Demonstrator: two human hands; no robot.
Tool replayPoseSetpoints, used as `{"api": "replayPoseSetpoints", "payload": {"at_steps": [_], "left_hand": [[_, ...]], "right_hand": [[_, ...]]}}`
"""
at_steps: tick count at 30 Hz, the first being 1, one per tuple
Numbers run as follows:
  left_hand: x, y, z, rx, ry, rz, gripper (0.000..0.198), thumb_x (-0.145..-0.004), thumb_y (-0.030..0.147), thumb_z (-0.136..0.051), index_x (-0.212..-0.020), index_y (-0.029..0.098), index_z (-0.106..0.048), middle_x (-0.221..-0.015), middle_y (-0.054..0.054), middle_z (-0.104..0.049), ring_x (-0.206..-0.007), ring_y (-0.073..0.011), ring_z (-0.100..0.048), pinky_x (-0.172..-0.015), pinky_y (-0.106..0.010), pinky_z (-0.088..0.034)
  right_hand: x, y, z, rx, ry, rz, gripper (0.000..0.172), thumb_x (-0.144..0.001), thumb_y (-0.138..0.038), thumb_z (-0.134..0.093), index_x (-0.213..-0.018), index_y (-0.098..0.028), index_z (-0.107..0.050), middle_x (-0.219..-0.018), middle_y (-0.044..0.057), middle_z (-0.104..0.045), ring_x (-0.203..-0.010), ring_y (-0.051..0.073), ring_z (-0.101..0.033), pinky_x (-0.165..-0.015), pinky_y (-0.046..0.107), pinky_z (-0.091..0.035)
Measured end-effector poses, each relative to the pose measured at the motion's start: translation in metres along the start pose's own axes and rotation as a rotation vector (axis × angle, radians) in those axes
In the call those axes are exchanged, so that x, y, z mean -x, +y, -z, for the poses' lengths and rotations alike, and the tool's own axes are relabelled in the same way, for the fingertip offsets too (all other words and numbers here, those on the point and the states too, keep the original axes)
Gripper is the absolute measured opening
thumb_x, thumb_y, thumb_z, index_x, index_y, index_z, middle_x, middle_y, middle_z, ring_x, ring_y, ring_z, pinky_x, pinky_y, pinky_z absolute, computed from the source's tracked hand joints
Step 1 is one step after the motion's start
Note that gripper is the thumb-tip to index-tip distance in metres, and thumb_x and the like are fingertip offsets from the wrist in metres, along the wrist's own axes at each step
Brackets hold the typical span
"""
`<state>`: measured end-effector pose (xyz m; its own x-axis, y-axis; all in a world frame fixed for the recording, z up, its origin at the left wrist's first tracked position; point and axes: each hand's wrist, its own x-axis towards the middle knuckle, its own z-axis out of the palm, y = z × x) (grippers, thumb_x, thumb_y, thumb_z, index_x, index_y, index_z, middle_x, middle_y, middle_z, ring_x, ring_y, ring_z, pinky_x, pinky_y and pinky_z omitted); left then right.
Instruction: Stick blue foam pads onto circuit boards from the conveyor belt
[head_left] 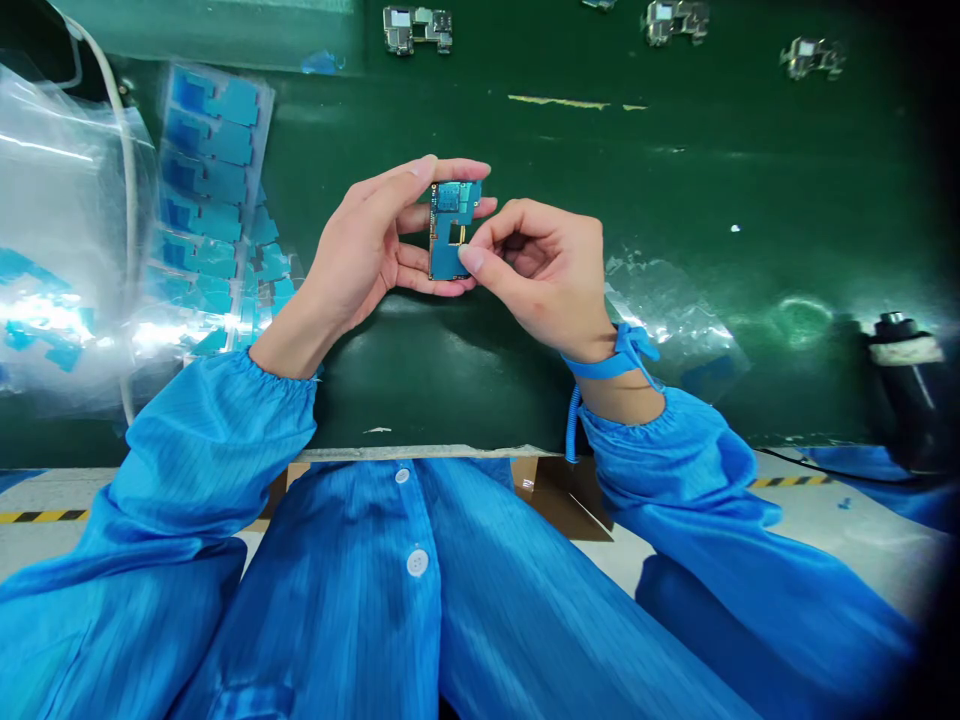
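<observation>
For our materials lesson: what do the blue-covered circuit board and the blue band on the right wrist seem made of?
Blue-covered circuit board: probably rigid laminate, given its straight edges; its smooth, uniformly blue covering looks like plastic film. Blue wrist band: matte, perhaps fabric or soft plastic, since it bends.

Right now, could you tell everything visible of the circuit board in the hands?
The circuit board is flat and roughly oblong, its face mostly blue, as if film-covered. A rectangular patterned part lies near the top; lower down is an opening with gold-coloured detail. Small components line the left edge. Held over the green table, it faces the camera, long side running up the picture. The left hand supports it; the right hand touches its lower right edge, its grip unclear.
</observation>
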<state>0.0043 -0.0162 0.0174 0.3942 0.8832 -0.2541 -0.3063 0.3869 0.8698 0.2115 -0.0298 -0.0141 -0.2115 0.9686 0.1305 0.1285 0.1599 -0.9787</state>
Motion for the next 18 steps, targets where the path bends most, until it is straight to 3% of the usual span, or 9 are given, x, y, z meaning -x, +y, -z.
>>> {"api": "replayPoseSetpoints", "payload": {"at_steps": [18], "left_hand": [[-0.0010,-0.0014,0.0030,0.013,-0.026,-0.003,0.038,-0.101,0.051,-0.074,-0.123,0.021,-0.082,-0.123,-0.007,-0.087,-0.088,-0.0320,-0.088,-0.075,-0.041,-0.077]], "right_hand": [[-0.0010,0.0013,0.0004,-0.044,-0.024,0.033,0.044,-0.091,-0.062,-0.092,-0.085,-0.022,-0.074,-0.082,0.002,-0.069,-0.071,0.015,-0.066,-0.071,0.035,-0.064]]}}
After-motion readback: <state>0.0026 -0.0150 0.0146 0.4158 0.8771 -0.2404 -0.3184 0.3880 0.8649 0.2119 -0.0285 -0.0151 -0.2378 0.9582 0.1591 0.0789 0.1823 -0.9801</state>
